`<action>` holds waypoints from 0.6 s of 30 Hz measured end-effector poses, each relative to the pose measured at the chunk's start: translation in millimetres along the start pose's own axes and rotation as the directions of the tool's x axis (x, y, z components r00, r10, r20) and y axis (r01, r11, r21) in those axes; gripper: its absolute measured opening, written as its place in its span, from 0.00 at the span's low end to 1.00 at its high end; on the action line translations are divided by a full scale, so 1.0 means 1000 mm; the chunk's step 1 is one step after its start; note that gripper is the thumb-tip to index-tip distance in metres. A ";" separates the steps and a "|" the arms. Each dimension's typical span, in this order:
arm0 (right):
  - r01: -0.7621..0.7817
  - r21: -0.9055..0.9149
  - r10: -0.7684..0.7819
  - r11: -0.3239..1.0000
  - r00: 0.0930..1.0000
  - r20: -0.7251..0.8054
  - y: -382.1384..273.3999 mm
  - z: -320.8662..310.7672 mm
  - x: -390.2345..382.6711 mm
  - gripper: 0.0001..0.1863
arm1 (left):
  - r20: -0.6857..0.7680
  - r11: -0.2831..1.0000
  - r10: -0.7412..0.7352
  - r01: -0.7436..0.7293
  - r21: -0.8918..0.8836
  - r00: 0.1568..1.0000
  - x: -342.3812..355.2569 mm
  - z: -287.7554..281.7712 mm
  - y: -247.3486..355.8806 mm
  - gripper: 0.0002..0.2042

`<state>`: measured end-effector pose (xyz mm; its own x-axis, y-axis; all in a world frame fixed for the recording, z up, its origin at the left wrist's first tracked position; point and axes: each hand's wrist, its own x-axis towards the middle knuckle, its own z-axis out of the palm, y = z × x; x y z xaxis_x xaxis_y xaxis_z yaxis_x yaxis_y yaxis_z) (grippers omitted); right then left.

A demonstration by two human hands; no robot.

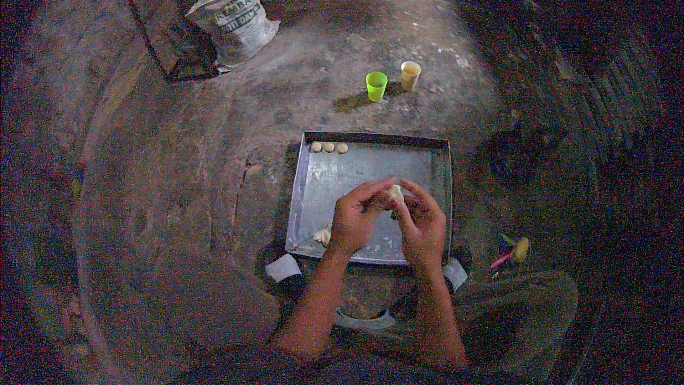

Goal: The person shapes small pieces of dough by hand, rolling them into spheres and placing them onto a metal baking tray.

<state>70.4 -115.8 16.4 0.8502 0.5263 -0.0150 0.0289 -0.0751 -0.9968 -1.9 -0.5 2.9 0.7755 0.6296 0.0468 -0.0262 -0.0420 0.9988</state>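
Observation:
Over a shallow rectangular metal tray [447, 171], my two hands come together around a small pale lump of dough [394, 192]. My left hand [356, 214] grips it from the left with bent fingers. From the other side, my right hand [420, 224] pinches the same lump between thumb and fingers. Three round dough balls [329, 147] sit in a row in the tray's far left corner. A larger, uneven piece of dough [323, 235] lies at the near left, partly covered by my left wrist.
Beyond the tray, a green cup [376, 86] and a cream-coloured cup [410, 75] stand on the concrete floor beside a damp patch. A white sack [239, 21] leans against a dark frame [153, 21] at the far left. To the right lies a small yellow-and-pink object [519, 251].

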 end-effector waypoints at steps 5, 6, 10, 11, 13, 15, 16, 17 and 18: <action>-0.029 0.145 0.035 0.989 0.999 -0.039 -0.002 -0.008 0.002 0.15 | 0.148 0.998 0.052 -0.058 0.035 0.988 -0.002 0.005 -0.002 0.16; -0.014 0.164 0.020 0.986 0.999 -0.032 -0.001 -0.008 0.002 0.14 | 0.124 0.994 0.058 -0.069 0.084 0.991 -0.002 0.005 -0.002 0.15; 0.004 0.097 -0.004 0.995 1.000 0.001 -0.003 -0.003 0.001 0.13 | 0.003 0.973 0.029 -0.029 0.230 1.000 -0.003 0.008 0.010 0.12; -0.001 0.043 0.000 0.999 1.000 0.010 -0.004 -0.002 0.000 0.12 | -0.035 0.968 0.007 0.002 0.251 0.999 -0.003 0.009 0.013 0.11; 0.072 -0.055 -0.073 0.996 0.997 -0.010 -0.006 -0.001 0.000 0.12 | -0.037 0.942 0.114 -0.097 0.322 0.993 -0.003 0.006 0.001 0.10; 0.132 -0.104 -0.133 0.986 0.991 -0.004 -0.005 -0.002 0.001 0.11 | -0.020 0.925 0.161 -0.143 0.353 0.987 -0.003 0.004 -0.001 0.09; 0.155 -0.102 -0.155 0.983 0.988 0.009 -0.001 -0.004 0.002 0.11 | -0.006 0.926 0.154 -0.142 0.349 0.988 -0.003 0.004 0.003 0.08; 0.179 -0.099 -0.178 0.979 0.984 0.022 0.001 -0.005 0.003 0.10 | 0.008 0.928 0.147 -0.140 0.346 0.989 -0.004 0.004 0.006 0.08; 0.135 -0.053 -0.133 0.989 0.991 0.032 -0.003 -0.006 0.004 0.09 | 0.001 0.943 0.107 -0.102 0.317 0.994 -0.004 0.005 0.008 0.09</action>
<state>76.7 -119.0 20.2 0.8213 0.5588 0.1153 0.1711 -0.0483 -0.9841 -2.6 -7.0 11.0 0.7690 0.6206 0.1534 0.0963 -0.3498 0.9319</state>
